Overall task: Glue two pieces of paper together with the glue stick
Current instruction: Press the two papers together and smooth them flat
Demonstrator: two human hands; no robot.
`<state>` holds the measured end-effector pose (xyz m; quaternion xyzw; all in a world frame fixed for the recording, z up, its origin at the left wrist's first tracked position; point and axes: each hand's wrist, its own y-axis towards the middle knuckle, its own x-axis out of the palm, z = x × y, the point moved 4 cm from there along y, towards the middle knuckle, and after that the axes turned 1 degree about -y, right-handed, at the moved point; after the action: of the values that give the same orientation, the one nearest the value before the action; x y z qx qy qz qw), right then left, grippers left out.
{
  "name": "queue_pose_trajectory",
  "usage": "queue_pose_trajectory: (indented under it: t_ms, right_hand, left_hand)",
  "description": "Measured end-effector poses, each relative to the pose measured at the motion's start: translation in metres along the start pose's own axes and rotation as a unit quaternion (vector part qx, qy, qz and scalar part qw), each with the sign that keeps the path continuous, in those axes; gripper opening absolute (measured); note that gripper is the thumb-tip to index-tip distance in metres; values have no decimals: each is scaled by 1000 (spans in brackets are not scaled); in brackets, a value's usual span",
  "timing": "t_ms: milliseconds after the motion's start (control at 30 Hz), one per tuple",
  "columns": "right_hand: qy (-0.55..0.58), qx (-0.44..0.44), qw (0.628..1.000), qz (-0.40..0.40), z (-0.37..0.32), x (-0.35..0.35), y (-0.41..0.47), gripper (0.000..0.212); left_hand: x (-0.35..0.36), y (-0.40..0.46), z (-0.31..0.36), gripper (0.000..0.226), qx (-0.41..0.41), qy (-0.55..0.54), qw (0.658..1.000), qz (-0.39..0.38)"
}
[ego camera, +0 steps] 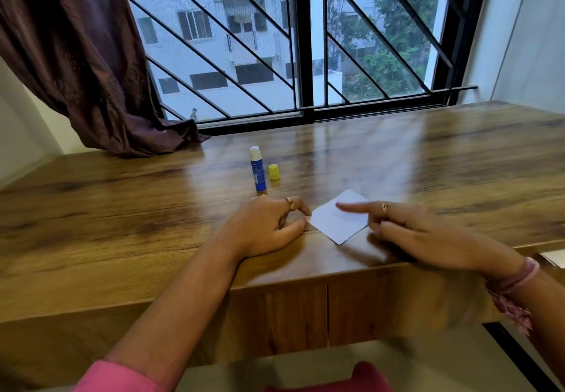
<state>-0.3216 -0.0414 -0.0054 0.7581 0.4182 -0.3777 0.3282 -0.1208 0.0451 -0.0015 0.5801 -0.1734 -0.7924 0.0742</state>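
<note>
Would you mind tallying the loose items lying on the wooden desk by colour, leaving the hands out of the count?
Blue: 1, the uncapped glue stick, standing upright.
Yellow: 1, the cap, standing beside the glue stick.
White: 1 visible paper; whether a second sheet lies under it cannot be told.
Total: 3

One head-worn view, looking forward and down.
It faces the far window [293, 39] across the wooden desk [122, 208], close above both forearms; wide-angle bending curves the desk's near edge, and the floor shows below.
</note>
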Motion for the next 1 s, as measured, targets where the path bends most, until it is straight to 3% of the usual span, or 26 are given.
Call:
queue_pose_trajectory:
  t_ms: [67, 133, 333, 500, 767, 1000]
  right_hand:
    - [39, 27, 997, 59, 4, -5, 7, 38]
    - [-13, 41, 996, 79, 6, -6, 14, 44]
    - [-110, 50, 993, 1, 2, 8, 32, 45]
    - [-196, 32, 980, 23, 1, 19, 35, 44]
    - [-214, 22, 976, 23, 4, 21, 35, 43]
    - [-204, 33, 978, 15, 6, 21, 37, 44]
  left_hand:
    - [0, 0, -1, 20, -3, 1, 1000, -2]
    - [0, 0, -2, 20, -8, 1, 1000, -5]
    - [0, 0, -4, 21, -11, -6, 1000, -12]
    - [0, 0, -4, 22, -13, -5, 1000, -11]
    - [-2, -1, 2, 40, 6, -4, 1000, -8]
    - [-2, -1, 2, 32, 4, -19, 1000, -8]
